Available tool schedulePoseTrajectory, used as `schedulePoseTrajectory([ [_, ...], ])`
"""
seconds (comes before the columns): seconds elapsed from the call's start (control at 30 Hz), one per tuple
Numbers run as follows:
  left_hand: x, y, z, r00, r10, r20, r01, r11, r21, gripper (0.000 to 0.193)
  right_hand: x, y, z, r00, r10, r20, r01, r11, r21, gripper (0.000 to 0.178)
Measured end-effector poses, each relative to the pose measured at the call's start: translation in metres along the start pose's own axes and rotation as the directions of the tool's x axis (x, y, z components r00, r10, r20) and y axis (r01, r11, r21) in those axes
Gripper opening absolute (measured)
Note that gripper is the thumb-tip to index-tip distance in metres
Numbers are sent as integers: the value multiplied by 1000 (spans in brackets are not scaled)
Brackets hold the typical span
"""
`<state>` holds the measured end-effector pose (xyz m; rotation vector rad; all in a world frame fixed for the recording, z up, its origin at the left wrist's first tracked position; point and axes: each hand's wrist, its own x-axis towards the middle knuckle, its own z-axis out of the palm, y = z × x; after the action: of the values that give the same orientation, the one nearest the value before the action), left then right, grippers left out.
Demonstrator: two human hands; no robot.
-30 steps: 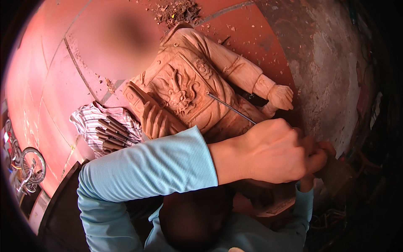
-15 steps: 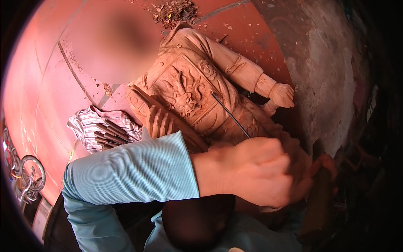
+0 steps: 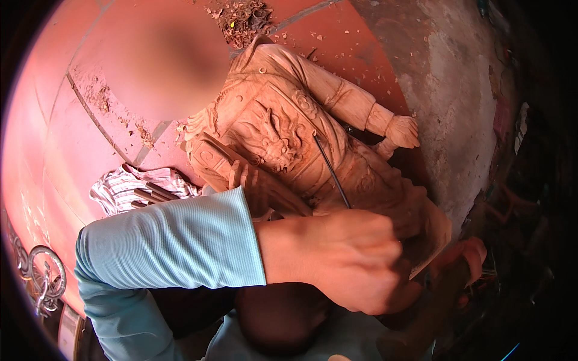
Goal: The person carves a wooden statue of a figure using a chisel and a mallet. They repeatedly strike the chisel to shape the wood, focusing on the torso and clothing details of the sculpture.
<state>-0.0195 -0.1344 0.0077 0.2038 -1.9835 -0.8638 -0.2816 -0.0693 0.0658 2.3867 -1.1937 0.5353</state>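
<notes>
A large carved wooden figure [image 3: 289, 99] lies on its back, an animal head in relief on its chest. My left hand [image 3: 346, 256], at the end of a light blue sleeve, is closed round a thin metal chisel [image 3: 332, 171]. The chisel's far end touches the robe beside the relief; its handle is hidden in my fist. At the dark right, my right hand [image 3: 466, 259] is wrapped round a wooden mallet [image 3: 442, 301], which is blurred and partly lost in shadow.
Several dark chisel handles [image 3: 158, 194] lie on a striped cloth [image 3: 114, 189] at the left. Wood shavings [image 3: 244, 21] are heaped beyond the figure on the red floor [image 3: 42, 138]. A bicycle wheel [image 3: 48, 271] shows at the far left.
My left hand has shifted slightly left and down, and the chisel stands steeper. The mallet in my right hand has moved and is more blurred. The whole view has shifted a little.
</notes>
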Motion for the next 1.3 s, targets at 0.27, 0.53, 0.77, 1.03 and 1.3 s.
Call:
schedulePoseTrajectory([
  [0.27, -9, -2, -10, 995, 96, 26, -95, 994, -55, 9, 15, -24, -25, 980, 66, 186, -69, 998, 12, 83],
  [0.53, -17, -3, -20, 992, 100, 75, -85, 980, -180, 13, 25, -42, -31, 995, 89, 50, -86, 995, -57, 35],
  [0.77, -19, -3, -34, 992, 100, 75, -75, 957, -279, 18, 41, -46, -38, 986, 33, 166, -19, 996, -84, 71],
  [1.03, -24, -8, -38, 980, 200, 3, -191, 940, -284, 16, 59, -50, -26, 989, -18, 146, 17, 1000, 10, 37],
  [1.3, -29, -4, -31, 984, 177, 5, -167, 940, -298, 18, 54, -42, -15, 984, 6, 179, -26, 994, 110, 41],
])
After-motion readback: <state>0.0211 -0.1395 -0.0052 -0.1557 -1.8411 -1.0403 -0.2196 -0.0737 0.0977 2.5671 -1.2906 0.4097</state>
